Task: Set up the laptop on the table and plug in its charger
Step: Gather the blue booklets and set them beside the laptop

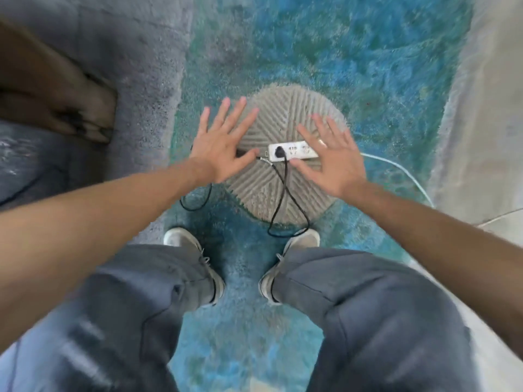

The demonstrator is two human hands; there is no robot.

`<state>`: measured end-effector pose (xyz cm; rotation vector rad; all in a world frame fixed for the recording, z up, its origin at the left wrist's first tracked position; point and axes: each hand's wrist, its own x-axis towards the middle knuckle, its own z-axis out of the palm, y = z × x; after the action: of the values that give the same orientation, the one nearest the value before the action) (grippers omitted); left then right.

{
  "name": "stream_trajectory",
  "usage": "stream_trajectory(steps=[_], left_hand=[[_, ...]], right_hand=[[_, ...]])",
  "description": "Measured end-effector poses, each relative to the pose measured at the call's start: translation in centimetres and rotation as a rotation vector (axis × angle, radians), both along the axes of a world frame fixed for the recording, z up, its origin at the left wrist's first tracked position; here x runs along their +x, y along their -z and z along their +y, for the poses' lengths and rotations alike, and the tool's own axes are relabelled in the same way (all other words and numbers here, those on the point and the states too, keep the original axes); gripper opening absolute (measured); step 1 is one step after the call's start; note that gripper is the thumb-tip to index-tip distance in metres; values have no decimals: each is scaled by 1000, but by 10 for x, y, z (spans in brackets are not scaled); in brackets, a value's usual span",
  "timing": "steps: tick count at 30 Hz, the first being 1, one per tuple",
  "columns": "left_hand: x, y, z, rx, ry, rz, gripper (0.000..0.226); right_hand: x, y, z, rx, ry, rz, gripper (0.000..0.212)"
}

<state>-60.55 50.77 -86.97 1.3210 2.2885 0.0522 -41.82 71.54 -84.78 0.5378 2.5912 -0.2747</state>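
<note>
A white power strip (293, 151) lies on a round grey ribbed pouf (285, 123) on the floor. A black charger plug (279, 151) sits in the strip's left socket, and its black cable (285, 193) loops down over the pouf toward my shoes. My left hand (223, 142) hovers with fingers spread just left of the strip, over a dark piece of the cable. To the right, my right hand (329, 157) is spread above the strip's other end and holds nothing. No laptop is in view.
A shaggy blue-green rug (368, 52) covers the floor. Grey upholstery (135, 52) and a brown wooden piece (56, 94) stand at left. The strip's white cord (407, 174) runs off right toward a pale floor edge. My legs and grey shoes (198, 264) stand below.
</note>
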Motion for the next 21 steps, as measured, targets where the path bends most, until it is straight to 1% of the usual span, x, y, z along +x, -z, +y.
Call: stream_trajectory(steps=[5,9,14,17,21], left_hand=[[19,-123,-19,9,-28,-3,76],[30,-208,-37,-13,-38,-3,77],[52,-322,-50,3,-122,-50,78],[68,-380,-61,51,-169,-103,77],[84,-436,-74,89,-217,-103,71]], right_hand=[[-1,-126,-21,-8,65,40,84],[5,-205,-39,-42,68,46,85],[8,-306,-55,-67,67,55,87],[9,-363,-63,-97,86,75,87],[3,-426,-67,-109,45,120,85]])
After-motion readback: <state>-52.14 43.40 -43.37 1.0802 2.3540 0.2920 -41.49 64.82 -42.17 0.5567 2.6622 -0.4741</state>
